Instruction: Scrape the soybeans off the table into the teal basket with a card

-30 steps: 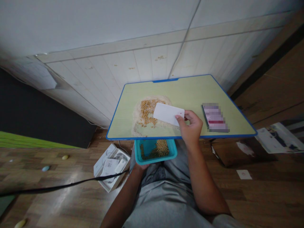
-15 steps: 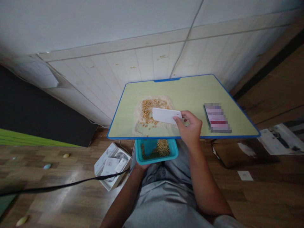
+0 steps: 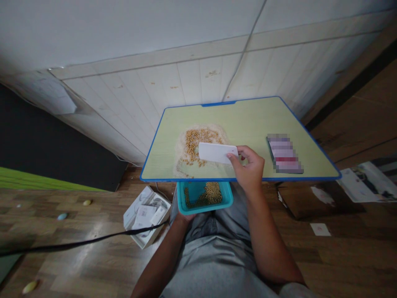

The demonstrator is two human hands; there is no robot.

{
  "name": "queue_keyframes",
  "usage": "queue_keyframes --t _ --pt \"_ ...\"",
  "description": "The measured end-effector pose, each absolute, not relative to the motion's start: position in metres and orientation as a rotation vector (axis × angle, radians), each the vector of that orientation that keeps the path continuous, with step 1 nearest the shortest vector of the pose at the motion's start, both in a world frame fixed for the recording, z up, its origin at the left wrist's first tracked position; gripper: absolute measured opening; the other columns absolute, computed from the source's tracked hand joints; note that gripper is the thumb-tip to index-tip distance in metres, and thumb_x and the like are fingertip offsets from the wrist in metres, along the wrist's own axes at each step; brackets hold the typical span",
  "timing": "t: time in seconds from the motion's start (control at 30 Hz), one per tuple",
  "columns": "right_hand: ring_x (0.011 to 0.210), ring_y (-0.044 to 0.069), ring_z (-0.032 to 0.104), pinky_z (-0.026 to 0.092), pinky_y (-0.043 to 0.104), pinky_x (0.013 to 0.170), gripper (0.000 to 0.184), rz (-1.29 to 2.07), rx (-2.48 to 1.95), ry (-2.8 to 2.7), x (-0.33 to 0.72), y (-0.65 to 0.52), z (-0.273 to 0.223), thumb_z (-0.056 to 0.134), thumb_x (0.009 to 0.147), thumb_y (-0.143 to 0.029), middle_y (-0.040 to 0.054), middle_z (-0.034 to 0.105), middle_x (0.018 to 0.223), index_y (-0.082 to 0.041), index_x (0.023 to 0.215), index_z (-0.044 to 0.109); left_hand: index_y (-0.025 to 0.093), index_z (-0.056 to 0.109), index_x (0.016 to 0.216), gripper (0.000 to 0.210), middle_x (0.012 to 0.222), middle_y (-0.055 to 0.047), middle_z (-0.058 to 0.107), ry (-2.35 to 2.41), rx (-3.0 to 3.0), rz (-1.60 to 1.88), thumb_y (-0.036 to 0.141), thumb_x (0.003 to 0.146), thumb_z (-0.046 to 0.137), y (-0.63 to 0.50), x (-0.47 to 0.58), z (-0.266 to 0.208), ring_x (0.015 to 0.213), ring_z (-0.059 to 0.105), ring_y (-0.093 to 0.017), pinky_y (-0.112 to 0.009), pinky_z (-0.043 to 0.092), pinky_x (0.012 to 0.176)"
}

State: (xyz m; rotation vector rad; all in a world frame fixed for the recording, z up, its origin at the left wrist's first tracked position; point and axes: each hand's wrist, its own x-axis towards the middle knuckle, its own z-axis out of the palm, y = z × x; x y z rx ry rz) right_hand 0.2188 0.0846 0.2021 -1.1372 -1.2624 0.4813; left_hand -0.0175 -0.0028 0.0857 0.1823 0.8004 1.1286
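Head view: your right grip [image 3: 250,166] is pinching the card [image 3: 216,152], freeing its leftward end; your left grip [image 3: 186,217]'s closure isn't showing.

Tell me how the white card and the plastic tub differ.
The card is thin and flat; the tub is hollow, with beans inside. The card is white, the tub blue-green. The card is over the table, pinched in the right hand; the tub is below the table's near edge, with the left hand under it. Both have rounded corners.
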Motion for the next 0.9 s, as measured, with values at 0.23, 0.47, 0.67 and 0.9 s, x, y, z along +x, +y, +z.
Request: queue_keyframes --t 0.23,0.47,0.67,0.9 --pt "0.079 0.025 0.073 0.059 0.035 0.074 0.010 0.527 -1.142 -1.244 0.220 0.083 0.202 0.086 0.092 -0.037 0.0016 0.087 0.084 -0.028 0.091 0.087 0.033 0.082 0.176 0.078 0.183 -0.004 0.084 0.850 0.195 1.172 0.079 0.115 0.064 -0.001 -0.012 0.095 0.191 0.056 -0.045 -0.066 0.047 0.159" --pt "0.077 0.024 0.071 0.057 0.035 0.073 0.014 0.564 -1.125 -1.236 0.218 0.080 0.196 0.087 0.093 -0.041 0.0013 0.085 0.083 -0.027 0.092 0.087 0.032 0.085 0.170 0.078 0.183 -0.007 0.083 0.894 0.216 1.166 0.081 0.111 0.069 -0.002 -0.013 0.081 0.190 0.056 -0.049 -0.070 0.046 0.159" --pt "0.076 0.023 0.072 0.057 0.035 0.074 0.015 0.608 -1.096 -1.261 0.217 0.079 0.194 0.088 0.093 -0.042 0.0002 0.084 0.081 -0.027 0.090 0.087 0.028 0.084 0.167 0.079 0.184 -0.014 0.082 0.893 0.177 1.180 0.082 0.112 0.066 -0.001 -0.015 0.072 0.187 0.059 -0.052 -0.076 0.049 0.154" --pt "0.076 0.023 0.070 0.058 0.034 0.072 0.017 0.667 -1.073 -1.266 0.214 0.078 0.195 0.089 0.092 -0.044 0.0006 0.083 0.081 -0.028 0.089 0.086 0.032 0.089 0.160 0.071 0.181 -0.008 0.085 0.912 0.213 1.189 0.079 0.110 0.071 -0.001 -0.017 0.070 0.190 0.055 -0.048 -0.067 0.047 0.157"
